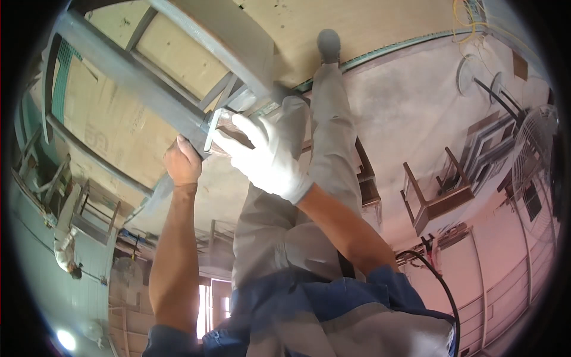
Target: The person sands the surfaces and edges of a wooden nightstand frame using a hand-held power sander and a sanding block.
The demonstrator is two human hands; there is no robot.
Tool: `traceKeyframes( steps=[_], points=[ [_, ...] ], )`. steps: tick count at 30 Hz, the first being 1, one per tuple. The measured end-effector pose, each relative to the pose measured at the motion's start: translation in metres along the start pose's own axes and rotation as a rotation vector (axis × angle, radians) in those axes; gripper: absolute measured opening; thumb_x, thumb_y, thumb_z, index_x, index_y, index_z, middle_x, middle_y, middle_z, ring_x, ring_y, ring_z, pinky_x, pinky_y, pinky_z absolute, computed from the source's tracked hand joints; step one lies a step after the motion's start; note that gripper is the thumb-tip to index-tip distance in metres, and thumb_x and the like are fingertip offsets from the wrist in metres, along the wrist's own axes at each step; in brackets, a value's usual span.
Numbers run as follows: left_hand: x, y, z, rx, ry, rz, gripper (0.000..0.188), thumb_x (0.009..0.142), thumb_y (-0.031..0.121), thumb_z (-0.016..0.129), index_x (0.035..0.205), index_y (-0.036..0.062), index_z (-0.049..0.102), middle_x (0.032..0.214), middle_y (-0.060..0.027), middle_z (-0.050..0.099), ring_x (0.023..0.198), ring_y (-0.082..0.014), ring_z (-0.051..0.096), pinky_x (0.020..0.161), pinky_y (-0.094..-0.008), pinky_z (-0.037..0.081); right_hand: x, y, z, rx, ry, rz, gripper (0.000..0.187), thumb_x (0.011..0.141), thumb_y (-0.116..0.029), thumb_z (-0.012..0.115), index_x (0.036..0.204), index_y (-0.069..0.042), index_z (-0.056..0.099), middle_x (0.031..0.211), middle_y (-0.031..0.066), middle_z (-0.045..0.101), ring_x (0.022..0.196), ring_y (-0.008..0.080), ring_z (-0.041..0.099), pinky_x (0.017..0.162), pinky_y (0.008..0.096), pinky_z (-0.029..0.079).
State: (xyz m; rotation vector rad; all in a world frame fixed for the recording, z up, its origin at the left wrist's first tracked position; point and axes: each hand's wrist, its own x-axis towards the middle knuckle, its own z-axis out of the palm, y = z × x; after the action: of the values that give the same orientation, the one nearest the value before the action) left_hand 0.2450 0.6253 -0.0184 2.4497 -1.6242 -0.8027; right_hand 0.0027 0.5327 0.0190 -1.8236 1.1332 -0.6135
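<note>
Gripping the near end of a grey frame (pixel 134 77), the bare L hand (pixel 183 160) is curled tight at its lower edge. Gloved R hand (pixel 262 149) is just beside, w/ thumb & fingers spread over a brown block w/ pale edges (pixel 225 124) at the same frame end; can't tell if it's gripped or only touched. Frame slants to upper L, in front of the legs. Wooden stool (pixel 445 205) & fan (pixel 538 172) well apart, far R.

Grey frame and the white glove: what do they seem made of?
Grey frame: possibly wood, painted or primed, satin; the even coat hides any grain. White glove: likely thin fabric, matte; it fits closely, but glare hides any weave.
</note>
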Motion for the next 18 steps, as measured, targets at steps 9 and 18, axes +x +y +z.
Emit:
traceKeyframes(
  steps=[9, 18],
  points=[
    [-0.001, 0.008, 0.001, 0.044, -0.035, -0.031, 0.043, 0.106, 0.019, 0.037, 0.075, -0.0010, 0.060, 0.068, -0.0262, 0.060, 0.063, -0.0502, 0.059, 0.059, -0.0552, 0.044, 0.004, 0.004, 0.003, -0.109, 0.132, 0.085, 0.029, 0.089, -0.008, 0.072, 0.117, -0.011, 0.070, 0.127, 0.0033, 0.067, 0.078, 0.0237, 0.060, 0.068, 0.0375, 0.052],
    [-0.009, -0.011, -0.013, 0.167, -0.013, 0.019, 0.042, 0.106, 0.019, 0.039, 0.076, 0.0008, 0.062, 0.072, -0.0252, 0.064, 0.068, -0.0481, 0.061, 0.064, -0.0569, 0.046, 0.022, -0.019, -0.007, -0.170, 0.154, 0.083, 0.037, 0.083, -0.001, 0.075, 0.119, -0.010, 0.071, 0.118, 0.0045, 0.067, 0.090, 0.0245, 0.067, 0.071, 0.0354, 0.055]
  ],
)
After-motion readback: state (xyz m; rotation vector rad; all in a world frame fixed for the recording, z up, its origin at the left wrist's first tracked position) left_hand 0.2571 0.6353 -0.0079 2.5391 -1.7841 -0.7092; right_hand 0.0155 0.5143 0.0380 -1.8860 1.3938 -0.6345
